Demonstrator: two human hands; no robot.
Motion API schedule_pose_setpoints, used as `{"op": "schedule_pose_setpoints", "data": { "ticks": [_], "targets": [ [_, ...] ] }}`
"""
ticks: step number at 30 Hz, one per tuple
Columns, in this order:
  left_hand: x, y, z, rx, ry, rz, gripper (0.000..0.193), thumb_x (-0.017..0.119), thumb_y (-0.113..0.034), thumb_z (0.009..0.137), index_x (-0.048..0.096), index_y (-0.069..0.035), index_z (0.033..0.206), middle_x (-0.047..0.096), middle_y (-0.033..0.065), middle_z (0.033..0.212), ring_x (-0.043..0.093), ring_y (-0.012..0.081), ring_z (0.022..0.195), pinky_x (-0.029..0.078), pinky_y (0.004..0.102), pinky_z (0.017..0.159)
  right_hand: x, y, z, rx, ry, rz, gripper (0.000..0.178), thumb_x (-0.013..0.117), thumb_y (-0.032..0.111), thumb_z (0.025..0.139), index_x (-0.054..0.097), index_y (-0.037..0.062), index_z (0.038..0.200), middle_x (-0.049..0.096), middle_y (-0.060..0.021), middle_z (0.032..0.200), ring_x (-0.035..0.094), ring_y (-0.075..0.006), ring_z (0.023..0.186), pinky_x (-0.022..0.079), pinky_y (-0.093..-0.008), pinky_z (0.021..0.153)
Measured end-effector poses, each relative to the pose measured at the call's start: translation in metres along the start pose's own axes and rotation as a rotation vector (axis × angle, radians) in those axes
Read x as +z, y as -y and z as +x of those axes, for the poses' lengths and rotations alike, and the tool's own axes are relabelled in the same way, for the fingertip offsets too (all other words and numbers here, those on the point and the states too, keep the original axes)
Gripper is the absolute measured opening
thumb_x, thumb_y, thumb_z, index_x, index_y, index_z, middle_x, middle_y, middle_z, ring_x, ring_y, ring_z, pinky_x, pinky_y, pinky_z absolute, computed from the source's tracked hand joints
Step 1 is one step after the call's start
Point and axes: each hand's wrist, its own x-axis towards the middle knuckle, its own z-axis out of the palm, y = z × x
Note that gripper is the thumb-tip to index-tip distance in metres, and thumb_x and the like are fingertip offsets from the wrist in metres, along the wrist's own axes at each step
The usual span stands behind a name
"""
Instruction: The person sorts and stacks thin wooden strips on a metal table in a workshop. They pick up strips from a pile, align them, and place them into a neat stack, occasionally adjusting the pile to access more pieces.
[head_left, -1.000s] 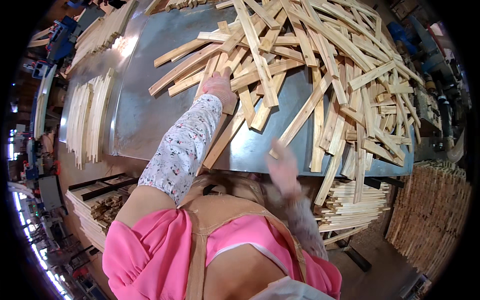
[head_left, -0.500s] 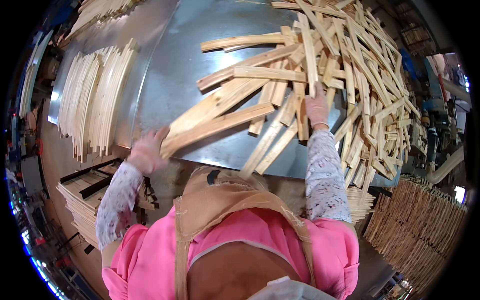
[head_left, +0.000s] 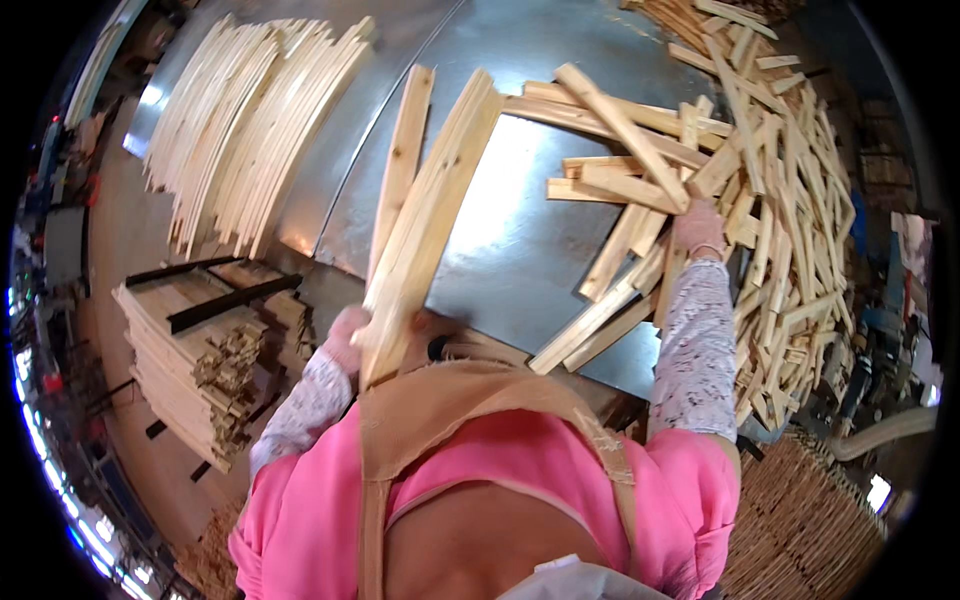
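My left hand [head_left: 347, 338] is closed around the near end of a few pale wooden slats [head_left: 437, 195]. These stand steeply away from me over the metal table [head_left: 505, 240], and another slat [head_left: 403, 150] lies along their left side. Over at the right, my right hand [head_left: 699, 226] grips the near end of a wooden slat [head_left: 622, 132] that slants up to the left across other pieces. Its fingertips are partly hidden among the wood. Around that hand spreads a large jumbled pile of slats [head_left: 790, 200].
Slats lie side by side in rows [head_left: 255, 130] at the table's far left. Below them stands a stack of boards [head_left: 165, 340] with black metal bars [head_left: 235, 302] on top. More stacked wood [head_left: 800, 520] is at the lower right, beside a pale hose [head_left: 890, 430].
The slats in my left hand have swung from slanting rightward to pointing steeply away from me. My right hand has shifted among the pile and now holds a differently slanted slat. The view has turned.
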Motion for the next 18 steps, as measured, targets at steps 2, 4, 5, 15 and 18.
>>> {"op": "schedule_pose_setpoints", "data": {
  "ticks": [2,4,5,15,18],
  "targets": [
    [0.06,0.005,0.036,-0.1,0.171,-0.167,0.079,0.062,-0.026,0.085,0.044,0.013,0.152,0.061,0.0313,0.137,0.066,0.0443,0.121,0.053,0.0607,0.108,-0.002,-0.006,0.002,0.034,0.051,-0.043,0.049,0.068,0.027,0.093,0.069,0.0105,0.139,0.072,-0.026,0.125,0.07,-0.0423,0.118,0.055,-0.0514,0.106],
    [0.09,0.001,0.061,-0.047,0.252,-0.127,0.085,0.062,-0.029,0.083,0.042,0.014,0.154,0.059,0.0331,0.139,0.065,0.0449,0.121,0.052,0.0637,0.108,-0.03,0.004,0.005,0.004,0.044,0.055,0.051,0.067,0.031,0.093,0.068,0.0144,0.141,0.073,-0.0241,0.12,0.071,-0.0402,0.116,0.056,-0.0525,0.103],
    [0.098,-0.003,0.073,-0.006,0.278,-0.077,0.088,0.063,-0.03,0.082,0.041,0.014,0.154,0.059,0.0338,0.14,0.066,0.0456,0.121,0.052,0.0648,0.108,-0.037,0.007,-0.001,-0.003,0.054,0.103,0.05,0.067,0.032,0.093,0.069,0.0145,0.14,0.074,-0.0243,0.117,0.072,-0.0403,0.114,0.056,-0.0526,0.102],
    [0.106,-0.011,0.183,0.19,-0.047,0.302,0.075,0.064,-0.021,0.089,0.043,0.009,0.154,0.065,0.0277,0.137,0.07,0.0441,0.114,0.056,0.0614,0.106,-0.005,0.245,-0.028,-0.088,0.866,1.754,0.058,0.071,0.033,0.1,0.054,-0.0054,0.141,0.072,-0.0157,0.099,0.075,-0.0262,0.087,0.066,-0.0435,0.075],
    [0.131,-0.012,0.175,0.328,-0.22,0.578,0.074,0.068,-0.011,0.09,0.042,0.004,0.157,0.066,0.0232,0.134,0.071,0.0376,0.113,0.058,0.0555,0.104,0.034,0.318,-0.04,0.036,0.651,1.725,0.064,0.08,0.018,0.086,0.056,-0.0067,0.14,0.072,-0.0217,0.112,0.073,-0.0347,0.105,0.064,-0.045,0.092]
  ]
}}
